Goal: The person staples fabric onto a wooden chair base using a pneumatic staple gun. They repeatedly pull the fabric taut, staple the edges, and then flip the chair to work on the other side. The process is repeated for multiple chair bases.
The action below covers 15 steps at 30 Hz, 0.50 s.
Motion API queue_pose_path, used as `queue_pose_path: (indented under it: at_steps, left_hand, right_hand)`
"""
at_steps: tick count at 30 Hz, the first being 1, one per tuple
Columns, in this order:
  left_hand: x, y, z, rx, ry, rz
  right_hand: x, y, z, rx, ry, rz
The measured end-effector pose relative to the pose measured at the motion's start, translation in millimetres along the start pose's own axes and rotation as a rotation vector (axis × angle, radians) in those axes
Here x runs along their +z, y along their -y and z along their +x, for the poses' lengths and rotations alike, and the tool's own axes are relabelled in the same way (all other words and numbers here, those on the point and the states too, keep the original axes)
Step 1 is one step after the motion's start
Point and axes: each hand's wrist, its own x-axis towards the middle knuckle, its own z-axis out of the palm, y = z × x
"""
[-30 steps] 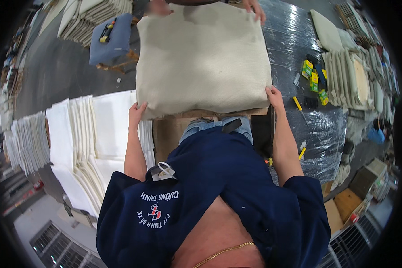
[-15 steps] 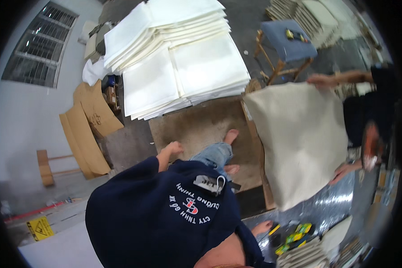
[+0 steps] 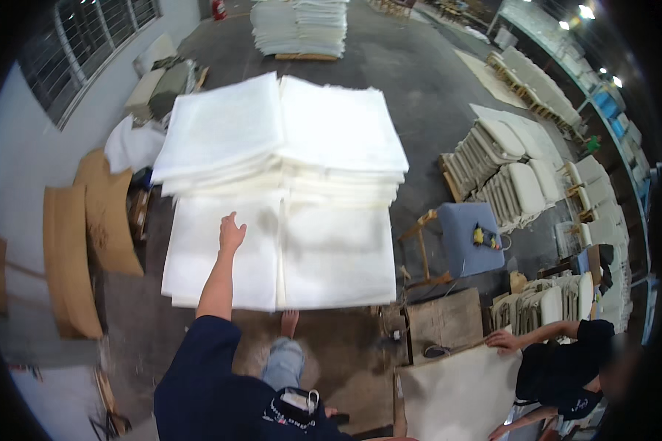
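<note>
My left hand (image 3: 232, 231) reaches forward over the nearer left pile of white padding sheets (image 3: 213, 273), fingers partly stretched and nothing in them. Whether the fingertips touch the top sheet I cannot tell. The sheets lie in side-by-side piles, with a taller double pile (image 3: 342, 132) just behind. My right hand is out of view. At the lower right, a co-worker's hands (image 3: 502, 339) hold the edges of a large off-white panel (image 3: 456, 393).
A blue-padded stool (image 3: 460, 235) carries a yellow-and-black tool (image 3: 485, 237). Upholstered pads (image 3: 504, 169) are stacked at the right. Bent cardboard sheets (image 3: 66, 257) lean at the left wall. Another white stack (image 3: 301, 29) stands farther back.
My view has lifted toward the piles. My left hand has moved from beside my body to above the nearer left pile. The co-worker's panel now sits lower in view.
</note>
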Motion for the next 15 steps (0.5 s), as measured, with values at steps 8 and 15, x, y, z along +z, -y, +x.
queue_pose_path:
  at_steps: [8,15]
  left_hand:
    - [18.8,-124.7,224.0,0.323,-0.051,0.634]
    - [20.0,-106.2,320.2,0.38,-0.03,0.372]
  right_hand:
    - [-62.7,102.9,-17.2,0.247,-0.256,-0.096]
    - [-58.5,101.6,-63.8,0.358,-0.291,-0.108]
